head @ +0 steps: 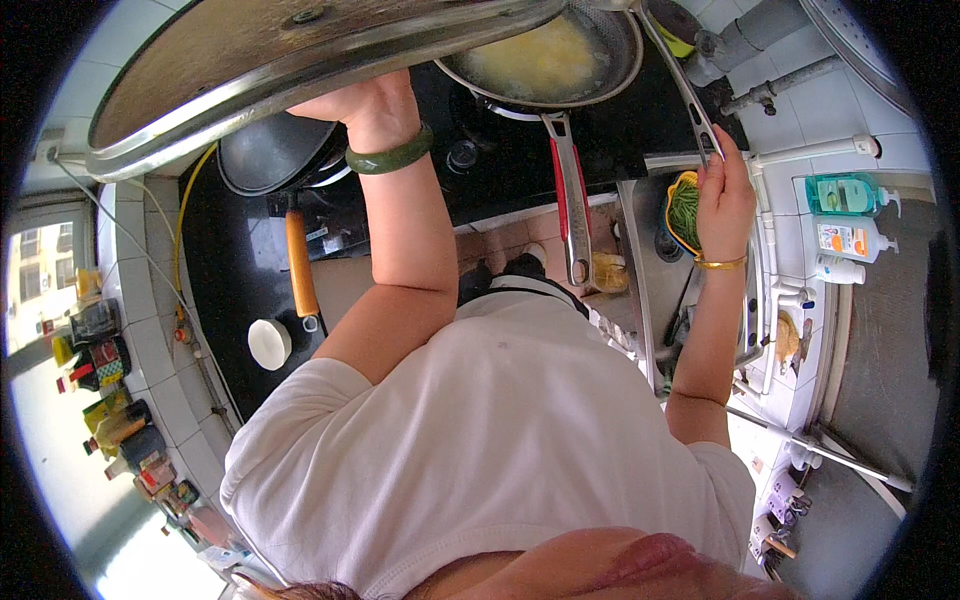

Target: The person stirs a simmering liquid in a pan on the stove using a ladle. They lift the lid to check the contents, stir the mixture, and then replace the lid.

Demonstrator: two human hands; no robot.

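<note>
My right hand (726, 196) grips the end of a long metal utensil handle (679, 79) with slots in it. The utensil's working end lies at the top edge, beside the pan, and is mostly cut off. Pale yellow food (536, 56) sits in liquid inside the frying pan (628, 64), on a burner. That pan's steel and red handle (574, 202) points towards me. My left hand (367, 97) reaches up behind a large brown, steel-rimmed panel (225, 52), possibly a range hood. Its fingers are hidden, so I cannot tell whether it holds anything.
A dark pan (274, 154) with a wooden handle (300, 262) occupies the left burner. A white bowl (269, 344) stands on the black counter. On the right, a basket of green beans (682, 212) is in the sink (637, 262). Pump bottles (844, 195) line the wall.
</note>
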